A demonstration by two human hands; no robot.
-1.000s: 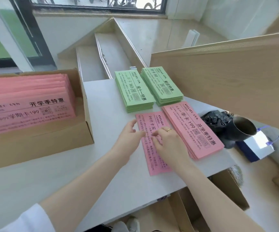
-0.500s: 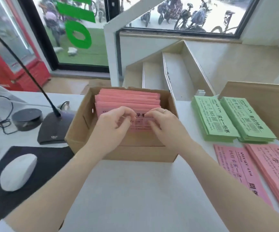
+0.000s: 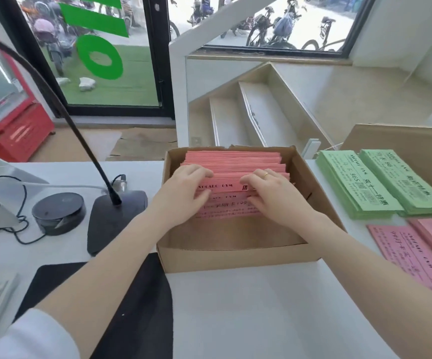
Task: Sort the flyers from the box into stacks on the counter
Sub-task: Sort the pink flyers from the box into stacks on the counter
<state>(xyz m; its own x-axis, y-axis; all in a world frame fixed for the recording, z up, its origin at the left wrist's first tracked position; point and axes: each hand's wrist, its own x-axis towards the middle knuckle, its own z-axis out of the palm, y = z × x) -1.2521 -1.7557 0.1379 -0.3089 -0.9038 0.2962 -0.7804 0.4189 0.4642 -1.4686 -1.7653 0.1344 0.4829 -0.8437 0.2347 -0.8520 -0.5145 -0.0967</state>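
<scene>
Step in hand: retrieval. Left hand (image 3: 184,193) and right hand (image 3: 274,195), fingers curled, gripped pink flyers (image 3: 233,164) standing inside the box (image 3: 235,257) on the table (image 3: 248,307). Next move likely required separating one type and lifting it clear of the box.

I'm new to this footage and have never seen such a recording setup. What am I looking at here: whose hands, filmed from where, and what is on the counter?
There is no robot: a person wears a camera on the head, looking down at both bare hands. The left hand and right hand reach into a cardboard box and finger through the pink flyers standing inside it, fingers curled over their top edges. On the white counter, right of the box, lie two green stacks and, nearer, two pink stacks. Left of the box are a gooseneck microphone, a round black device and a black mat.
</scene>
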